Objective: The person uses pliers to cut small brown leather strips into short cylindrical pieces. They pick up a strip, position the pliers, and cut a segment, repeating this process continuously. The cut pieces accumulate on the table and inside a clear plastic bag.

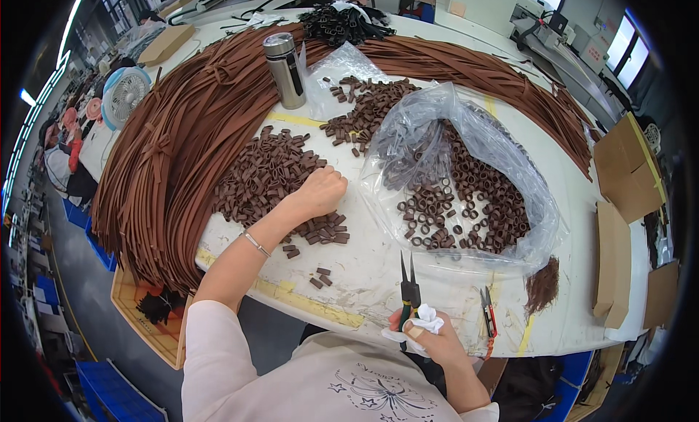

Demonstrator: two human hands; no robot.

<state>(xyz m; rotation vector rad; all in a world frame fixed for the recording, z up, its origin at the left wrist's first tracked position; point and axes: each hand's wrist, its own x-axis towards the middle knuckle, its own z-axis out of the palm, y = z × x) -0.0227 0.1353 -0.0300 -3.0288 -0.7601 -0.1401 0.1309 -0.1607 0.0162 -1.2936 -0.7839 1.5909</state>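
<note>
My left hand (320, 192) is closed, its knuckles up, at the right edge of a heap of small brown leather belt loops (263, 171). Whatever its fingers may hold is hidden. Near the table's front edge, my right hand (435, 340) is wrapped round a pair of long-nose pliers (409, 287) with dark, slightly parted jaws pointing away from me. A crumpled white tissue or cloth (429, 321) is bunched against the handles in that hand. A few loose loops (320, 278) lie between the heap and the front edge.
A clear plastic bag (382, 163) holds many brown rings, right of centre. Long brown leather strips (164, 156) curve round the table's left and back. A steel flask (285, 71) stands behind the heap. Red-handled snips (488, 313) lie right of the pliers. Cardboard boxes (628, 171) stand far right.
</note>
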